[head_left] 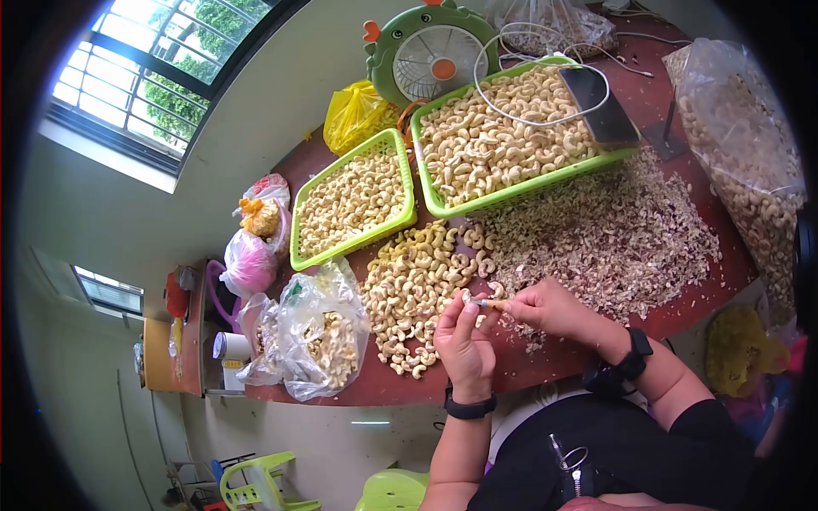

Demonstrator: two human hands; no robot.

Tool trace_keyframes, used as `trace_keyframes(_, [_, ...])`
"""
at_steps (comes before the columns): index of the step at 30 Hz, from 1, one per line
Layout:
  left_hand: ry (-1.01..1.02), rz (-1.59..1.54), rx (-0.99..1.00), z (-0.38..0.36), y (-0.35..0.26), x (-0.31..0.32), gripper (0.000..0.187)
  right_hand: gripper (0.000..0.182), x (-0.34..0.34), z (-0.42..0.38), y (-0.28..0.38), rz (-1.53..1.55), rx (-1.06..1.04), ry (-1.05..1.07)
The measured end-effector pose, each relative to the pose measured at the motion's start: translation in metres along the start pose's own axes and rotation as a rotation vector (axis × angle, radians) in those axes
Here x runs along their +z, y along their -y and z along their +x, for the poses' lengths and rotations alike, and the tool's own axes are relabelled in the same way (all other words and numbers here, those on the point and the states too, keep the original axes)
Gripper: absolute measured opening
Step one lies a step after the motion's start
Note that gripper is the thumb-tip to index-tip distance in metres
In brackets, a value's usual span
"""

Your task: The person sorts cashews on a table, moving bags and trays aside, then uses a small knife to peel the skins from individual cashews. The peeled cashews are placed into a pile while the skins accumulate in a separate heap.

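Between the thumb and fingers of my left hand is a cashew nut, mostly covered by the fingertips. My right hand is closed around the handle of a small knife, whose tip meets the nut. Just left of both hands lies a loose heap of cashews on the red table. A wide spread of peeled skin flakes and bits covers the tabletop behind and to the right of my right hand.
Two green baskets of cashews, a smaller one and a larger one, stand behind the heap. A phone with a white cable rests on the larger. Plastic bags flank the left edge; a big nut bag is at right. A frog-shaped fan stands behind.
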State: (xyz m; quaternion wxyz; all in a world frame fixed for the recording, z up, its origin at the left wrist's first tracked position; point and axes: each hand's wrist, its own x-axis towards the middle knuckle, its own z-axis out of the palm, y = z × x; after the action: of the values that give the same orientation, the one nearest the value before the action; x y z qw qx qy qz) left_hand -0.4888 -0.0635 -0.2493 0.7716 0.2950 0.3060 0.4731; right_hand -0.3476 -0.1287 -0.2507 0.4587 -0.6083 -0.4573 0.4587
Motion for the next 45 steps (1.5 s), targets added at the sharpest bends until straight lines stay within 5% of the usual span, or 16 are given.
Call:
trace_keyframes(24, [0.068,-0.007,-0.153,0.005,-0.003,0.01,0.028,0.037,0.0,-0.002,-0.01,0.084,-0.016,0.004])
trace_keyframes(38, [-0.036,0.022,-0.006,-0.005,0.021,0.013,0.021,0.041,0.0,0.0,-0.017,-0.016,-0.13,-0.122])
trace_keyframes(45, [0.065,-0.045,-0.17,0.005,0.005,0.009,0.029,0.04,-0.003,-0.003,-0.012,0.1,-0.032,-0.019])
